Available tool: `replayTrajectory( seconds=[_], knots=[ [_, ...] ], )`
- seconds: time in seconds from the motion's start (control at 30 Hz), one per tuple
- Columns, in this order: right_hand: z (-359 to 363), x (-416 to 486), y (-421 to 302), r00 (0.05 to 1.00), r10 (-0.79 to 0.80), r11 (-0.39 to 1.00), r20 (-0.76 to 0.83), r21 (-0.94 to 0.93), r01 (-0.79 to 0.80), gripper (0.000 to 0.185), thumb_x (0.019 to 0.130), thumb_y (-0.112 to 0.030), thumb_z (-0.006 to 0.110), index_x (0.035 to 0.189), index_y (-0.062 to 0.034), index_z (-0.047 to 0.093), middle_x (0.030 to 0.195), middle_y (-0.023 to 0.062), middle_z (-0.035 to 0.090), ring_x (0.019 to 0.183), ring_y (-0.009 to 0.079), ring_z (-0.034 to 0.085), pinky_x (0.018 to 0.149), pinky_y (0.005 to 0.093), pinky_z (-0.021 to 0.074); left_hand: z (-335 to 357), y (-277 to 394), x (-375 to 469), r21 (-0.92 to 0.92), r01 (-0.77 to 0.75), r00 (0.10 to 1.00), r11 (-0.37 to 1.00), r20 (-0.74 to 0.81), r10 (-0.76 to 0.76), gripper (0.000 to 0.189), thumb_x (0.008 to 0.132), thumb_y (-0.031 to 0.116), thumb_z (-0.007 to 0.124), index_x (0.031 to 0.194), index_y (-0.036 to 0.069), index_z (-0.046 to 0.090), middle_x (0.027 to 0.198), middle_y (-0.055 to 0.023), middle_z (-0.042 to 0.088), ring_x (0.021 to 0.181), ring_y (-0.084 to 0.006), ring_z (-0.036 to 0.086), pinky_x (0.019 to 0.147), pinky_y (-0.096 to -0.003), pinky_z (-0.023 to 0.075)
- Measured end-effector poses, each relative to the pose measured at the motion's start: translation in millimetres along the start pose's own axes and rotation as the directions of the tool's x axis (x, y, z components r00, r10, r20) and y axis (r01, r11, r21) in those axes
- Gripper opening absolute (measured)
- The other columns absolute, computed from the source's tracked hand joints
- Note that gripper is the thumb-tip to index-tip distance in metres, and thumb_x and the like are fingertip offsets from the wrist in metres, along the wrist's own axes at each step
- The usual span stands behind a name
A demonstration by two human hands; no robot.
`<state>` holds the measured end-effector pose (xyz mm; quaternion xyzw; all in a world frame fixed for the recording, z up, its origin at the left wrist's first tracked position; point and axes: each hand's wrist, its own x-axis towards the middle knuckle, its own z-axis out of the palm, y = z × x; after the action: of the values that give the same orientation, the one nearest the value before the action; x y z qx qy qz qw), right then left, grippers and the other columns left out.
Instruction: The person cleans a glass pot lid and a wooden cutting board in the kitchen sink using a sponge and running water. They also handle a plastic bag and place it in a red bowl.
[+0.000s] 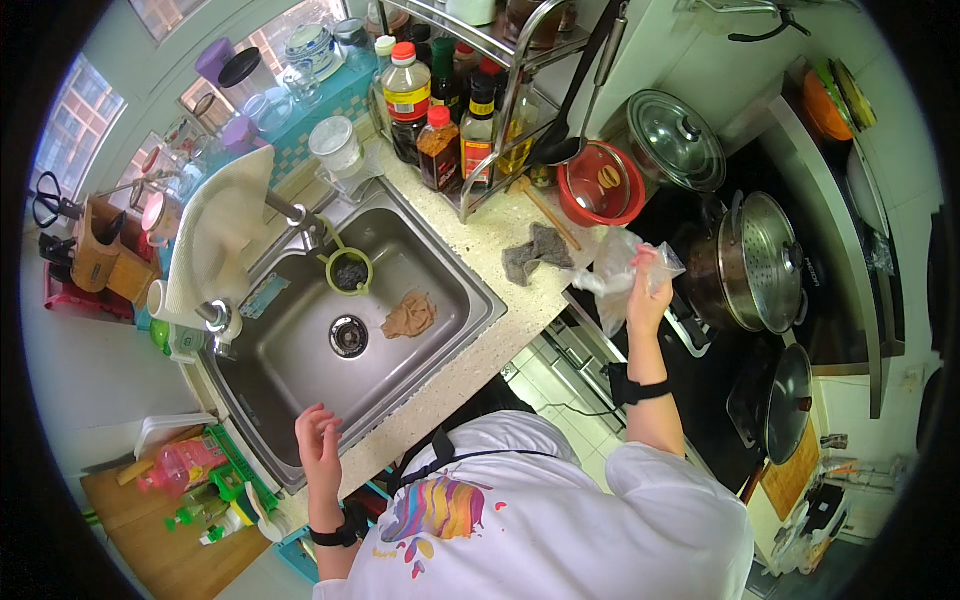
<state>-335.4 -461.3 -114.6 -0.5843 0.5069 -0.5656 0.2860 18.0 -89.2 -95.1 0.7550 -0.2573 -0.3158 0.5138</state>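
My right hand (648,292) grips a clear plastic bag (613,276) above the corner where the counter meets the stove. A knotted or bunched part of the bag points left. My left hand (319,436) hangs over the front rim of the steel sink (285,367), fingers apart, holding nothing. In the sink lies a crumpled brown cloth (410,315), right of the drain strainer (349,337). A green-rimmed strainer (349,271) with dark contents sits by the faucet. On the counter, a grey rag (537,254) lies left of the bag.
Behind the rag stand a red pot with a glass lid (600,184) and a metal rack (480,196) of sauce bottles. A steamer pot (761,262) and a lidded pan (787,405) occupy the stove. Spray bottles (202,487) stand left of the sink.
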Motion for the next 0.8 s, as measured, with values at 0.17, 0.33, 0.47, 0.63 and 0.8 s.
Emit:
replayTrajectory(
  seconds=[0.17, 0.33, 0.47, 0.63, 0.8],
  knots=[
    [5, -17, -45, 0.954, 0.089, 0.952, 0.287, 0.258, -0.166, 0.025, 0.099, -0.023, 0.052, 0.095, -0.0002, 0.063, 0.082, 0.0025, 0.059, 0.079, 0.0107, 0.054, 0.077, 0.0253, 0.0416, 5, -2, 6, 0.014, -0.032, 0.999, 0.999, 0.038, 0.032, 0.017, 0.093, 0.001, 0.052, 0.109, 0.004, 0.056, 0.126, -0.0102, 0.045, 0.096, -0.0174, 0.061, 0.079, -0.028, 0.0483],
    [19, -23, -64, 0.863, 0.127, 0.908, 0.488, 0.294, -0.3, 0.03, 0.098, -0.028, 0.054, 0.095, 0.0, 0.063, 0.083, 0.0033, 0.059, 0.078, 0.0121, 0.054, 0.077, 0.0264, 0.0428, -1, -3, 5, -0.019, -0.067, 0.997, 0.998, 0.032, 0.067, 0.017, 0.092, -0.001, 0.051, 0.108, 0.002, 0.056, 0.124, -0.0105, 0.045, 0.096, -0.0183, 0.061, 0.082, -0.0284, 0.0479],
    [20, -23, -58, 0.861, 0.294, 0.88, 0.415, 0.233, -0.413, 0.032, 0.098, -0.031, 0.054, 0.097, -0.0011, 0.064, 0.082, 0.0021, 0.059, 0.078, 0.0105, 0.054, 0.075, 0.0249, 0.043, -14, -9, -6, -0.006, -0.049, 0.998, 0.999, -0.027, 0.049, 0.016, 0.092, 0.0, 0.051, 0.107, 0.001, 0.056, 0.123, -0.0107, 0.046, 0.096, -0.0186, 0.061, 0.084, -0.0287, 0.0477],
    [3, -5, -16, 0.93, 0.362, 0.907, 0.067, 0.204, -0.368, 0.032, 0.096, -0.034, 0.057, 0.098, -0.0027, 0.065, 0.077, -0.0016, 0.057, 0.072, 0.006, 0.051, 0.066, 0.0203, 0.0393, -29, -23, -21, -0.062, 0.035, 0.994, 0.997, -0.1, -0.041, 0.015, 0.092, 0.0, 0.051, 0.106, 0.001, 0.057, 0.122, -0.0107, 0.046, 0.096, -0.0184, 0.061, 0.084, -0.0287, 0.0478],
    [-9, 51, 62, 0.951, 0.267, 0.953, -0.156, 0.188, -0.237, 0.036, 0.095, -0.035, 0.058, 0.106, 0.0, 0.062, 0.086, 0.0039, 0.061, 0.081, 0.0114, 0.054, 0.076, 0.0257, 0.0422, -28, -28, -23, -0.064, 0.034, 0.996, 0.997, -0.074, -0.039, 0.015, 0.092, 0.0, 0.051, 0.105, 0.001, 0.057, 0.121, -0.0103, 0.047, 0.094, -0.0179, 0.061, 0.084, -0.0289, 0.0484]
  ],
)
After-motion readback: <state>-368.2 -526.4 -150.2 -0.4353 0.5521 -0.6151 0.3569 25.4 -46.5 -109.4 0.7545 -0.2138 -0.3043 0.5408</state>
